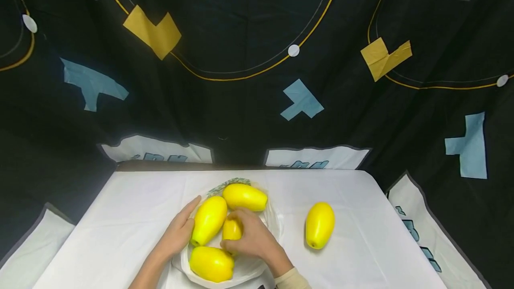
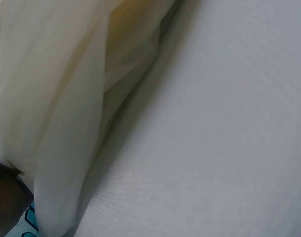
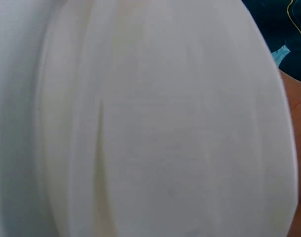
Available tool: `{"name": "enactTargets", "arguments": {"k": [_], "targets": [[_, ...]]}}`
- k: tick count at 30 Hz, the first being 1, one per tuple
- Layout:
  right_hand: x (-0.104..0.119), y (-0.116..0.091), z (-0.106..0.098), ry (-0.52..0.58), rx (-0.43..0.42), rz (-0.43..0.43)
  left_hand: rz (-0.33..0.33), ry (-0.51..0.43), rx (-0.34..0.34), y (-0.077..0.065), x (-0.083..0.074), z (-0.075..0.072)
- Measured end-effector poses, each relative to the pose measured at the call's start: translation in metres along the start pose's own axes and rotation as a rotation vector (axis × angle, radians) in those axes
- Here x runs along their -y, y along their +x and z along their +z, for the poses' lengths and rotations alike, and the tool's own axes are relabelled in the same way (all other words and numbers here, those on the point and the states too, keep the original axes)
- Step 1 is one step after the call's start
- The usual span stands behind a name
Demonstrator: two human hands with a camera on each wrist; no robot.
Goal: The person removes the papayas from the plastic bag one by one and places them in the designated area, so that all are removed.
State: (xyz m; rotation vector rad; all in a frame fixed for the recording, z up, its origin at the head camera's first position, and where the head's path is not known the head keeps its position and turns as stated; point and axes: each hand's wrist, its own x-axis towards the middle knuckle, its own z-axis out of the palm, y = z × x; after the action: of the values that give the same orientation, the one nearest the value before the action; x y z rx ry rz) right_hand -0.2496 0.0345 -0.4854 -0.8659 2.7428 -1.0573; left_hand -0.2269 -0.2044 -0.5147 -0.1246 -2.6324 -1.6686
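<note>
A white bag (image 1: 257, 271) with a green-printed edge lies open on the table, holding several smooth, yellow, mango-like fruits. My right hand (image 1: 250, 237) reaches into it and grips the middle yellow fruit (image 1: 231, 229), partly covered by the fingers. My left hand (image 1: 178, 231) rests along the bag's left side, fingers extended next to the left yellow fruit (image 1: 209, 220). Around them lie an upper yellow fruit (image 1: 245, 197) and a lower yellow fruit (image 1: 211, 264). Both wrist views are mostly filled by the bag's wall (image 2: 66, 113), and its folds (image 3: 180, 123) hide the fingers there.
One more yellow fruit (image 1: 320, 225) stands apart on the white table (image 1: 361, 253), right of the bag. Behind the table hangs a black cloth (image 1: 225, 115) with yellow lines and blue tape pieces (image 1: 303, 101).
</note>
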Motion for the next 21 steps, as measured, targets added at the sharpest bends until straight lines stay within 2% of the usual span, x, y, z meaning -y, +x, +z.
{"name": "enactTargets", "arguments": {"k": [11, 21], "targets": [[-0.004, -0.0013, 0.006, 0.062, 0.046, 0.018, -0.002, 0.007, -0.003, 0.0009, 0.0022, 0.0017], [-0.0081, -0.0027, 0.0042, 0.03, 0.035, 0.006, -0.008, 0.027, -0.009, 0.0016, 0.002, 0.0004]]}}
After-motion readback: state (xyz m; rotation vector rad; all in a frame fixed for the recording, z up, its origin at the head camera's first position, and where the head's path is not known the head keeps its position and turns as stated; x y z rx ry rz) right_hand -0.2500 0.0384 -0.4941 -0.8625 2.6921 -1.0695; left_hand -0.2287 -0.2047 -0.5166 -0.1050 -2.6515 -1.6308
